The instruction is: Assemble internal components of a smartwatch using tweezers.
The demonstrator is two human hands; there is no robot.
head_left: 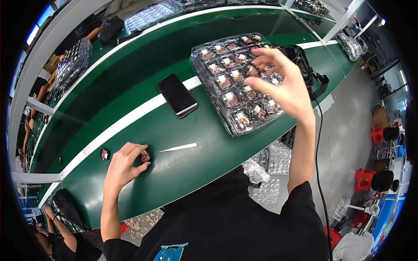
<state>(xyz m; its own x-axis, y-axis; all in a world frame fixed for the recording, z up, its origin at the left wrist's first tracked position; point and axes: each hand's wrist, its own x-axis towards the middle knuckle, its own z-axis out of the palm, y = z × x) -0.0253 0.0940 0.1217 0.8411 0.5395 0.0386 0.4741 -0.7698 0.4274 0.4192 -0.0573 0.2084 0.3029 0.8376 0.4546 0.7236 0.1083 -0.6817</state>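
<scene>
My left hand (124, 165) rests low over the green bench, thumb and fingers closed around a small dark-red electronic part (145, 156) with a pale top. Over a clear plastic blister tray (230, 126) is my right hand (281, 80), thumb and index finger spread apart. A blurred small roundish thing (251, 70) shows between those fingers; I cannot tell whether the hand touches it. Red parts with white and yellow bits fill many of the tray's pockets. Between the hands lies a pair of white tweezers (178, 147). Left of my left hand sits another small red part (104, 154).
A black phone (177, 95) lies beside the tray. Black straps and a cable (300, 61) are at the tray's right. One more small part (60, 160) lies far left, near a black pouch (67, 206). Other people work along the left. Plastic trays (272, 165) lie below the bench edge.
</scene>
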